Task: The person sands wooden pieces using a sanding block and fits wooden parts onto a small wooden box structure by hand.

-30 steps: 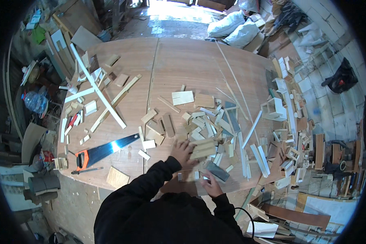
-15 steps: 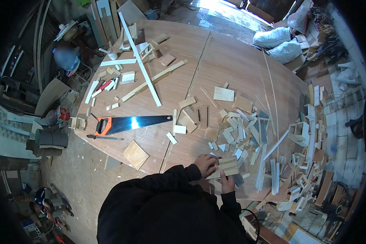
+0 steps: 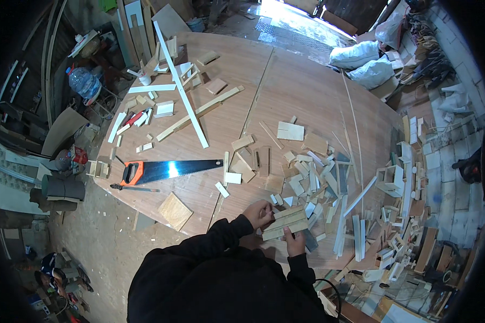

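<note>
My left hand (image 3: 260, 213) and my right hand (image 3: 295, 245) together grip a small stack of flat wooden strips (image 3: 285, 222) just above the near edge of the big round plywood table (image 3: 302, 81). The left hand holds the stack's left end; the right hand pinches it from below at the middle. Both sleeves are black. A heap of light wood offcuts (image 3: 312, 177) lies right behind the stack.
A handsaw (image 3: 167, 170) with an orange and black handle lies to the left, a square wood tile (image 3: 175, 211) near the edge below it. A long white slat (image 3: 180, 91) crosses the far left. More scrap pieces (image 3: 404, 215) crowd the right side. White sacks (image 3: 361, 62) sit beyond the table.
The view has swung to the right and closer, so the table shifted in frame. My hands went from sorting in the offcut heap to holding the strip stack together near the table edge.
</note>
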### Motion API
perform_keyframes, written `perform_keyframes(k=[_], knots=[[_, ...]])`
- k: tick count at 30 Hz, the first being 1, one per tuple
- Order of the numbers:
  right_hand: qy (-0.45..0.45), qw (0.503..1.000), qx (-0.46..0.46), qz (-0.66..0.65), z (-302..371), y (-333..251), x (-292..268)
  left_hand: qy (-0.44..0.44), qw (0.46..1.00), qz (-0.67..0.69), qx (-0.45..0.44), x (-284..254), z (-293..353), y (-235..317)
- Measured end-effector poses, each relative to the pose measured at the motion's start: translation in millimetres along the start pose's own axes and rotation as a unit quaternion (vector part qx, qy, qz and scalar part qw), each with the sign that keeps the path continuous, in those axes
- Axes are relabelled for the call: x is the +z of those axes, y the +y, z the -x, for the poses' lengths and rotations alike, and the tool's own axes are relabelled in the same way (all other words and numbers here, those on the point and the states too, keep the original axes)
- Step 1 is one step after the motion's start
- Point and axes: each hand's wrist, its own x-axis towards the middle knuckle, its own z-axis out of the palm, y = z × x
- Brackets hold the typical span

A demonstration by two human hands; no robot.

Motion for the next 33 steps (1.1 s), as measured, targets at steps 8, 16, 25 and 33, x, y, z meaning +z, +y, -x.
perform_keyframes(k=[8, 16, 25, 33], knots=[[-0.001, 0.983, 0.138, -0.119, 1.7, 8.9, -12.5, -0.020, 0.995, -0.096, -0.028, -8.3, -1.9, -5.4], [0.023, 0.972, 0.157, -0.171, 16.1, 4.3, -13.8, -0.042, 0.994, -0.094, -0.044, -10.8, 0.8, 6.9], [0.027, 0.975, 0.129, -0.179, 30.0, 4.6, -20.0, -0.110, 0.987, -0.053, -0.105, -2.0, 12.8, 17.3], [0.048, 0.967, 0.130, -0.213, 46.8, 7.9, -28.9, 0.095, 0.969, -0.205, 0.101, 14.8, 23.9, 7.2]])
